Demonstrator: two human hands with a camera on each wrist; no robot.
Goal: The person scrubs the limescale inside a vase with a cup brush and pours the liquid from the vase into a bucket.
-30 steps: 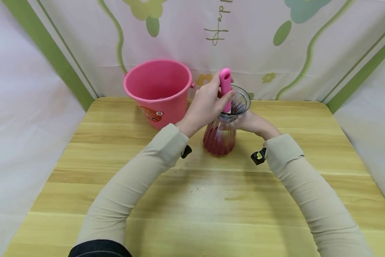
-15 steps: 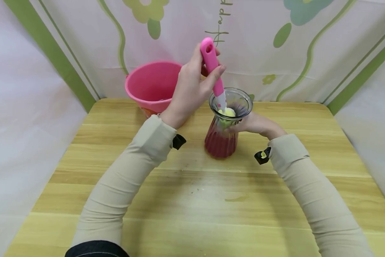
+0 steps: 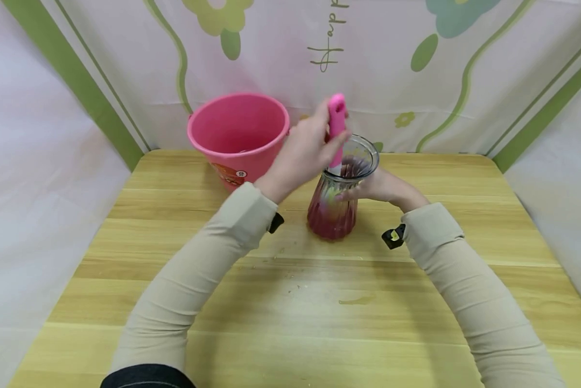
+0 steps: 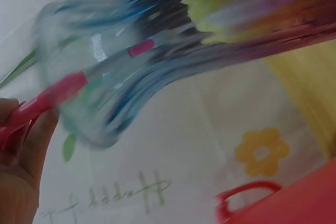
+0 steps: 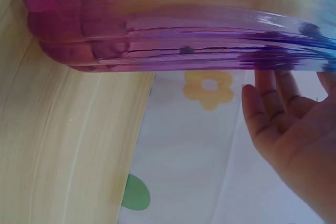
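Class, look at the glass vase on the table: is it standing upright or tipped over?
Upright. The vase stands on its base on the table, mouth upward, steadied by the right hand, while the left hand holds a pink-handled brush inside.

Light wooden table (image 3: 416, 302) — white flower-print backdrop (image 3: 397, 70), green stripes, soft even light.

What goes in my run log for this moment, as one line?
left hand: grips pink brush | brush in glass vase | right hand: holds vase
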